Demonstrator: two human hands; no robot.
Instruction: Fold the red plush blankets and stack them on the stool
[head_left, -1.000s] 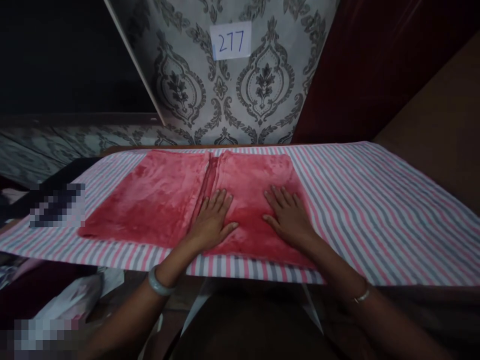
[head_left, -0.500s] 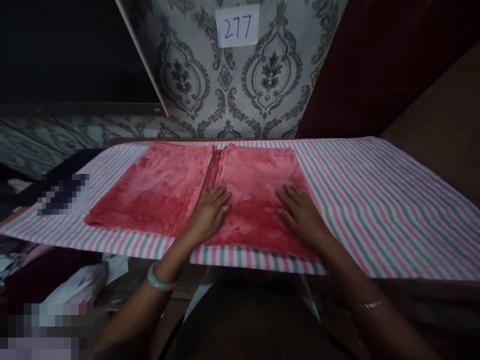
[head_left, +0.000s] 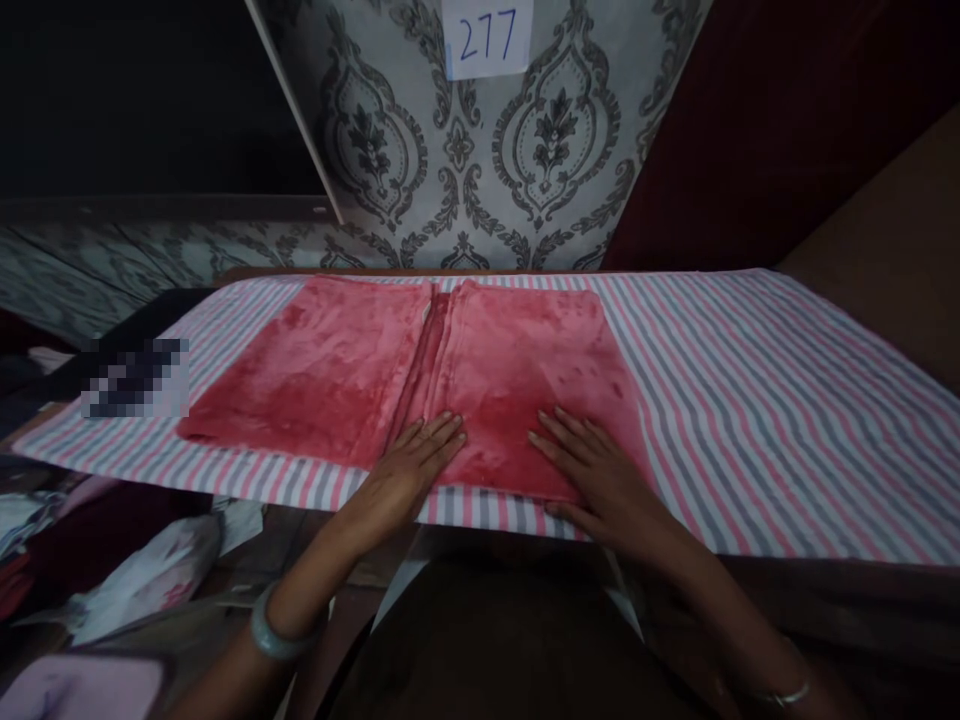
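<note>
A plush red-pink blanket (head_left: 525, 345) lies on the table with its two sides folded in, so that a narrow gap runs between the two panels. My left hand (head_left: 409, 465) rests flat near the front end of that gap, its fingertips on the right panel. On the front right part of the same panel, my right hand (head_left: 592, 475) lies palm down with fingers spread and its thumb by the front edge. Neither hand grips the cloth.
A striped cloth (head_left: 765, 400) in pink, grey and white covers the table. Behind it stands a patterned wall with a paper (head_left: 487, 38) marked 277. A dark screen (head_left: 150, 100) is at the left. Bags and fabric (head_left: 157, 575) lie below the left edge.
Both hands have slid toward me along the right panel, to its front edge. The blanket keeps its folded shape. The view has shifted slightly.
</note>
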